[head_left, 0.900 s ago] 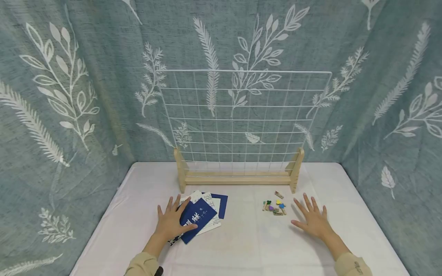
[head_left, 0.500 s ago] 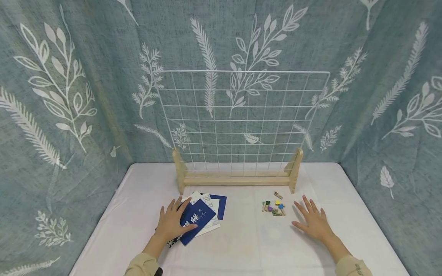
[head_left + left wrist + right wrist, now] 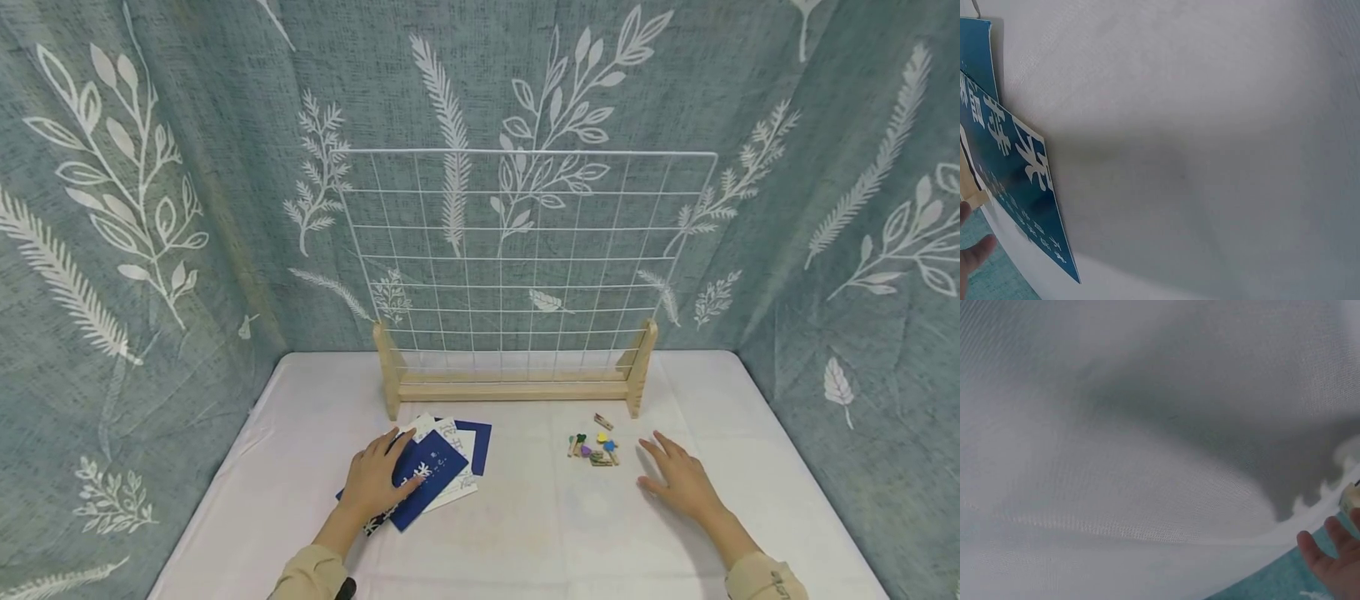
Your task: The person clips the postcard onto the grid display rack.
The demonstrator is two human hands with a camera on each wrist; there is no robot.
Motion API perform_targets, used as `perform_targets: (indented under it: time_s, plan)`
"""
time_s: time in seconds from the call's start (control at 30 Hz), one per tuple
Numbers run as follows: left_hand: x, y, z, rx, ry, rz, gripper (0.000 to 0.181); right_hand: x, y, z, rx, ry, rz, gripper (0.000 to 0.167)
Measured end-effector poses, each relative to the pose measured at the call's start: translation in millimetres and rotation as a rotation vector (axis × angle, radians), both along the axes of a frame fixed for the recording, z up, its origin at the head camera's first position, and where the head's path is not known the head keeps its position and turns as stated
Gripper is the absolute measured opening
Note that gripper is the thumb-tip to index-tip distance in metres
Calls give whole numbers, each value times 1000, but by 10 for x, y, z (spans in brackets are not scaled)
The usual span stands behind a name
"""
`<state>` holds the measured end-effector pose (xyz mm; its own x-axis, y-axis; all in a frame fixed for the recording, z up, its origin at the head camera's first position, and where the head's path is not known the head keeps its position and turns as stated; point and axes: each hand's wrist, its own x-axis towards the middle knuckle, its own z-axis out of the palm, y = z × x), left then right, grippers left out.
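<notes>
In the head view my left hand is over the left side of an overlapping pile of cards. The top one is a dark blue card with white characters; white cards and another blue card show beneath. Its thumb reaches over the top card; whether it touches is unclear. The left wrist view shows the blue card with a thumb apart from a fingertip. To the right, my right hand hovers with loosely bent fingers, holding nothing, beside several small wooden clothespins with coloured decorations.
Behind the cards and clothespins stands a white wire grid on a wooden base. A lone clothespin lies between the base and the others. White cloth covers the table; patterned curtains enclose its back and sides.
The fingers of both hands, spread and straighter before, have drawn in and bent slightly. The cards and clothespins have stayed put. The head view has shifted slightly.
</notes>
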<state>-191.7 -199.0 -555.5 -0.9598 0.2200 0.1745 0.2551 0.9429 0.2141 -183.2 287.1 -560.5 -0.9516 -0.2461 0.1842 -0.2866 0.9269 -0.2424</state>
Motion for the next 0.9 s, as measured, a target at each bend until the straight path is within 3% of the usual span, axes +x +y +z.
perform_targets:
  time_s: [0.2,0.47,0.9]
  plan:
    - [-2,36,-1,-25,23,4,67,3,-12,-23,-7,-7,2,52]
    - [17,50,9,-12,59,-2,53,16,-44,22,2,-84,-24,39]
    - [41,36,36,30,52,0,30,25,-120,105,-33,-148,-32,29]
